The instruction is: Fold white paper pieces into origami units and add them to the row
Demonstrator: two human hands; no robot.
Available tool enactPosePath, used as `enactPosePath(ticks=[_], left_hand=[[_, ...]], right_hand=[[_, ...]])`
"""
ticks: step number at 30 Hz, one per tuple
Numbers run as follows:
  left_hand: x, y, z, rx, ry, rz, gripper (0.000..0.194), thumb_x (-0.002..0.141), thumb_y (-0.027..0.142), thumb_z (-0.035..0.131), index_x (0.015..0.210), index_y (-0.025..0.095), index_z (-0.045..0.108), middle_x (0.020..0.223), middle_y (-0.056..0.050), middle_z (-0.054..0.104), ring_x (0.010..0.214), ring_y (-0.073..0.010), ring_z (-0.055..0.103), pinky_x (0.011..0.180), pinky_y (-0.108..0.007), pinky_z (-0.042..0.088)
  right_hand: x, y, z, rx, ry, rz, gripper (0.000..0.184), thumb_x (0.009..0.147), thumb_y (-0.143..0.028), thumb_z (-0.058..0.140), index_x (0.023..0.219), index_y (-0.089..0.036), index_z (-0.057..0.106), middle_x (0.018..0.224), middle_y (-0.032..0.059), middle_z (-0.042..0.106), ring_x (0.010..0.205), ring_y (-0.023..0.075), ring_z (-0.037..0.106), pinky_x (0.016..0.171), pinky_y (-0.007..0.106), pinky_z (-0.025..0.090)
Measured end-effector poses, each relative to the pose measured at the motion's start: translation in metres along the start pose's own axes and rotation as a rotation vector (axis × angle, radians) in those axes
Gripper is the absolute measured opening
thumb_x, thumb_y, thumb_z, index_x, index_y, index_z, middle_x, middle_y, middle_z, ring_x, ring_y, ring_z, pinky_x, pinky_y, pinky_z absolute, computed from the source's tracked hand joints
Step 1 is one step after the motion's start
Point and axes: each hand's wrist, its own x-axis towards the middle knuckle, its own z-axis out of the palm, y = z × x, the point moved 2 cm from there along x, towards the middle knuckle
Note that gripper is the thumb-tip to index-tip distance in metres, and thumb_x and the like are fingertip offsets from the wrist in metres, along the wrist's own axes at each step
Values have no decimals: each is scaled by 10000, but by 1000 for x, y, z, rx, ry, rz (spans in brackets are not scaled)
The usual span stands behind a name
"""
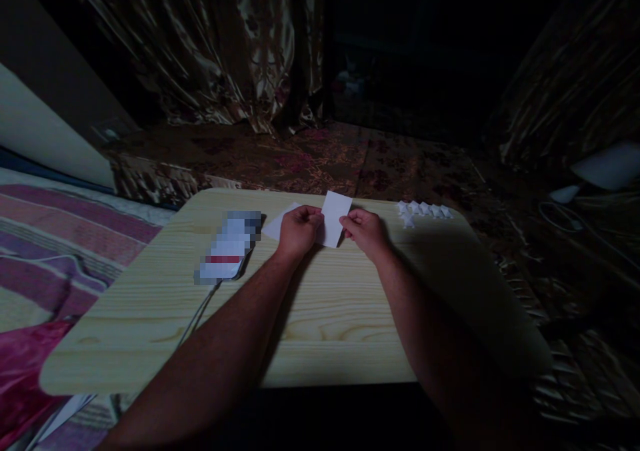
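A small white sheet of paper [334,219] is held up just above the far side of the wooden table [340,311]. My left hand [300,230] pinches its left edge, fingers closed. On the opposite edge, the thumb and fingers of my right hand [366,230] are closed on the same sheet. More white paper [277,223] lies on the table beyond my left hand, partly hidden by it. Several small white folded paper pieces [424,209], star-like in shape, sit in a row to the right of my right hand, with one in front.
A phone [230,246], its screen blurred out, lies at the table's left with a white cable [200,314] running toward me. A striped bedspread [45,238] is on the left. Patterned curtains [215,44] hang behind. A pale lamp-like object [607,166] stands at the right.
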Motion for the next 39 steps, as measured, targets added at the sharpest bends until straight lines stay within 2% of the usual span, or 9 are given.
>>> enactPosePath(ticks=[13,20,25,28,30,32,35,39], left_hand=[[-2,-2,0,96,-39,96,220,713,314,598,829,145,678,727,-39,664,597,-134,547,531,-229,405],[-4,1,1,83,-58,82,199,702,291,589,816,151,672,727,-35,662,596,-135,549,532,-230,405],[-4,1,2,128,-40,82,231,713,307,588,864,158,679,742,-39,670,615,-152,571,558,-246,423],[-4,7,-5,363,30,196,245,777,303,518,904,170,680,855,-69,690,753,-191,614,702,-292,462],[-3,12,-14,636,116,280,277,780,260,492,972,171,670,951,-100,678,878,-230,605,820,-337,445],[-1,16,-24,886,214,303,358,766,272,508,1077,147,634,1060,-152,638,1021,-289,551,890,-390,415],[3,15,-34,1163,201,194,473,741,381,550,1114,95,600,1081,-224,594,1060,-367,502,870,-461,407],[10,10,-39,1283,95,70,513,709,493,562,1046,109,614,1036,-231,591,1005,-388,520,815,-474,423]], right_hand=[[3,6,-1,-14,16,-13,223,709,-383,618,670,-182,531,498,-48,539,435,80,472,427,193,341],[3,5,-2,2,8,-16,218,714,-378,607,662,-186,520,477,-55,516,427,78,452,421,193,323],[3,6,-3,-5,-45,-15,225,711,-386,612,668,-186,518,482,-57,510,428,74,436,422,195,311],[3,7,-4,4,-50,-18,227,712,-387,612,667,-188,512,480,-58,504,428,75,434,418,196,306],[3,7,-4,13,-44,-27,228,714,-384,611,661,-189,505,474,-59,500,428,76,433,417,195,305],[3,7,-4,17,-38,-27,227,716,-381,609,658,-191,500,473,-58,500,428,76,434,415,195,303],[3,7,-5,13,-26,-19,228,718,-384,604,657,-194,494,476,-58,500,427,76,432,413,196,300],[3,7,-5,14,-10,-21,236,720,-395,600,658,-196,489,477,-60,494,424,76,426,409,196,293]])
